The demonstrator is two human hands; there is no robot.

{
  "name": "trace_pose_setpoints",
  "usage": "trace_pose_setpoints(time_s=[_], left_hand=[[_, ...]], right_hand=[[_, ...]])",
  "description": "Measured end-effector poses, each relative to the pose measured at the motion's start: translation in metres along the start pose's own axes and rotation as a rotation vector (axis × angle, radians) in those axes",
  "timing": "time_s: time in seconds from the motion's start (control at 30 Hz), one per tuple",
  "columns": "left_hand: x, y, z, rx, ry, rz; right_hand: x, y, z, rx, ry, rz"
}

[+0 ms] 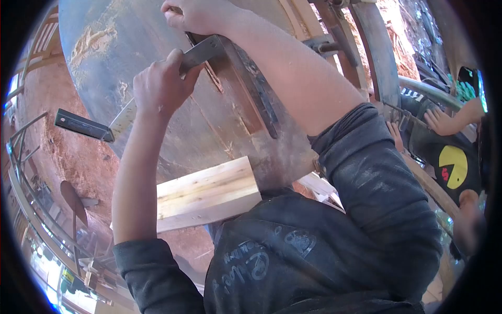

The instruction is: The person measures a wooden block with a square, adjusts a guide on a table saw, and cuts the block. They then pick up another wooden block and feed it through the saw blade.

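My left hand (pixel 162 86) is closed round the metal blade of a try square (pixel 124 116), whose black stock juts out past the table's left edge. The blade's other end lies beside a narrow slot in the worn metal table (pixel 172 128), against a long rusty metal bar (pixel 248 83). Beyond that end, my right hand (pixel 201 15) has its fingers curled closed; whatever they grip, if anything, is hidden. Nearer my body, a pale squared wood block (pixel 206 194) lies at the table's front edge.
Sawdust (pixel 94 44) is piled on the table's far left. At right another person in a dark shirt (pixel 444 157) has their hands near a wooden piece (pixel 429 183). A metal frame (pixel 384 52) stands at upper right. Reddish earth (pixel 68 141) shows at left.
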State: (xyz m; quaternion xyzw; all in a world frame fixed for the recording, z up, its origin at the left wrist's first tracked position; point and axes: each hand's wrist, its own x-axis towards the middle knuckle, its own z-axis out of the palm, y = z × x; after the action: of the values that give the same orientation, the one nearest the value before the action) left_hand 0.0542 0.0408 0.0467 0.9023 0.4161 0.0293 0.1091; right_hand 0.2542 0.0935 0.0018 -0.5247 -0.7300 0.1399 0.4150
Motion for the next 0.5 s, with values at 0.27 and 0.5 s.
trace_pose_setpoints(time_s=[0.27,0.5], left_hand=[[-0.008,0.002,0.01,0.073,-0.042,0.016],[-0.009,0.003,0.012,0.079,0.029,0.054]], right_hand=[[-0.013,-0.011,-0.005,0.036,0.046,0.005],[-0.012,-0.008,-0.008,0.043,0.022,-0.026]])
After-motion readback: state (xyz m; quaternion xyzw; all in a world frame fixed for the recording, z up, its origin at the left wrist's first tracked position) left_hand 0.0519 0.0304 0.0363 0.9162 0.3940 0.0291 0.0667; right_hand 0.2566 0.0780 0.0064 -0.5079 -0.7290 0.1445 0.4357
